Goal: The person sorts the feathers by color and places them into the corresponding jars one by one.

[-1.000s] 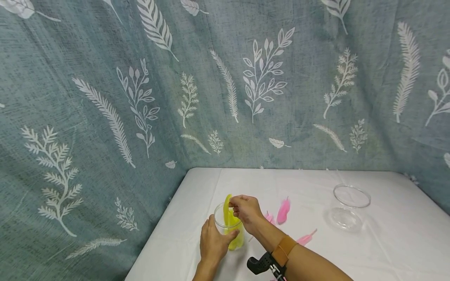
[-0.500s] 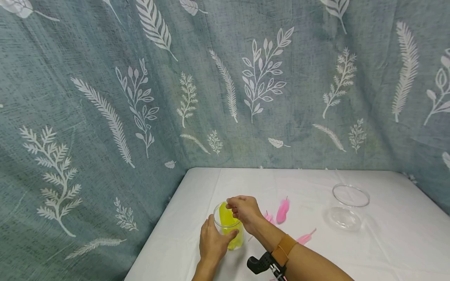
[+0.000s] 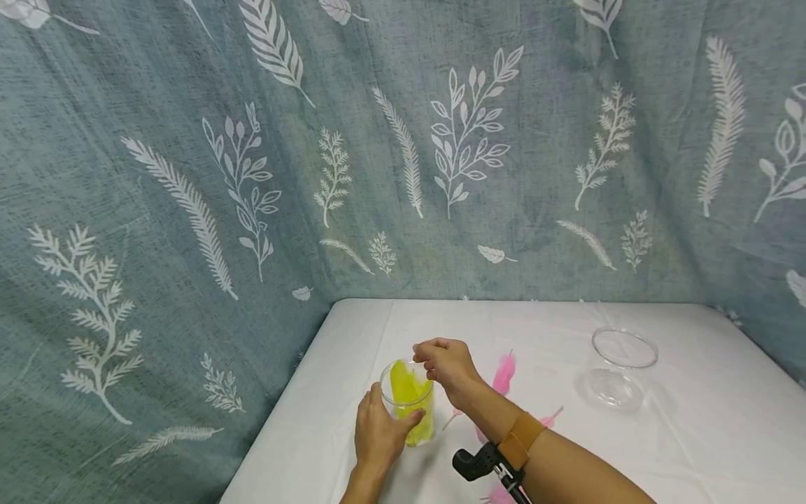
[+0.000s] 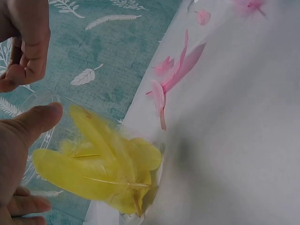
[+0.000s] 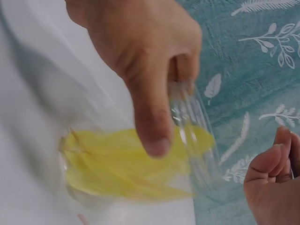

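My left hand [image 3: 380, 428] grips a clear round jar [image 3: 408, 404] from its side, fingers behind it and thumb across the near wall. Inside stand several yellow feathers [image 3: 403, 385], their tips reaching up around the rim. The left wrist view shows these yellow feathers [image 4: 101, 164] bunched together, quills toward the jar's base. Just beyond the rim on the right, my right hand [image 3: 448, 365] hovers with loosely curled fingers. Nothing shows between the fingertips of that right hand [image 5: 274, 180] in the right wrist view.
Pink feathers [image 3: 504, 373] lie scattered on the white-covered table [image 3: 535, 329], several partly hidden under my right forearm. A second clear jar [image 3: 623, 367] stands at the right. Behind and to the left hangs a green leaf-patterned cloth [image 3: 378, 175].
The yellow feather pinched in my right hand has gone down into the jar and been let go. That hand has risen slightly rightward off the rim. My left hand keeps its grip.
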A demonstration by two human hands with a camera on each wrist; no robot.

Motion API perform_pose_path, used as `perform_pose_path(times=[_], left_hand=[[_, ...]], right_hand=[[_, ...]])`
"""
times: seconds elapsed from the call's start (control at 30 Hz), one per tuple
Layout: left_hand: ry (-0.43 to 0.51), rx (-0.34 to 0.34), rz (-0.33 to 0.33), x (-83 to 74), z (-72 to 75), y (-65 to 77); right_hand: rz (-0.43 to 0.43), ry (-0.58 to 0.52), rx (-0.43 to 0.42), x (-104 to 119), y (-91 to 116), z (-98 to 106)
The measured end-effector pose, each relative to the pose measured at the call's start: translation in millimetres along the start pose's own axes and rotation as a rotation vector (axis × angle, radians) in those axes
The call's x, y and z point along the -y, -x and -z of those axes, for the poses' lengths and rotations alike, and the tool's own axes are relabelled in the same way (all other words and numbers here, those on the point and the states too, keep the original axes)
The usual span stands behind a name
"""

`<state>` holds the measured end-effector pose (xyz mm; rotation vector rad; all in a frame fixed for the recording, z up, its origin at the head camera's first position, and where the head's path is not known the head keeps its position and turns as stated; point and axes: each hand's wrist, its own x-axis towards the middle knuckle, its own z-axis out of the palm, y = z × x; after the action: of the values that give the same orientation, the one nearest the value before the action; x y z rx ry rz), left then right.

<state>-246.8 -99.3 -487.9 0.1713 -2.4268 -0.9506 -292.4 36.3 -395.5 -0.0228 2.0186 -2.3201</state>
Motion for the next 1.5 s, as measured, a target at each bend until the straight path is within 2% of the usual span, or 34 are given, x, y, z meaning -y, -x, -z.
perform_pose_path(times=[0.2, 0.6, 0.87, 1.23, 1.5], left_hand=[[0.003, -0.019, -0.009, -0.2, 1.0, -0.5], [0.012, -0.011, -0.003, 0.0, 1.7, -0.7], [0.023, -0.002, -0.005, -0.9, 2.3, -0.2], [0.025, -0.004, 0.001, -1.0, 2.6, 0.7], [0.024, 0.002, 0.006, -1.3, 0.9, 2.1]], right_hand=[[0.016, 0.003, -0.029, 12.2, -2.4, 12.8], [0.064, 0.036, -0.065, 24.1, -3.6, 45.0], [0.073, 0.062, -0.086, 27.0, -3.6, 66.8], [0.074, 0.14, -0.112, 30.5, -0.4, 110.3], [0.083, 0.175, -0.143, 33.2, 2.7, 129.5]])
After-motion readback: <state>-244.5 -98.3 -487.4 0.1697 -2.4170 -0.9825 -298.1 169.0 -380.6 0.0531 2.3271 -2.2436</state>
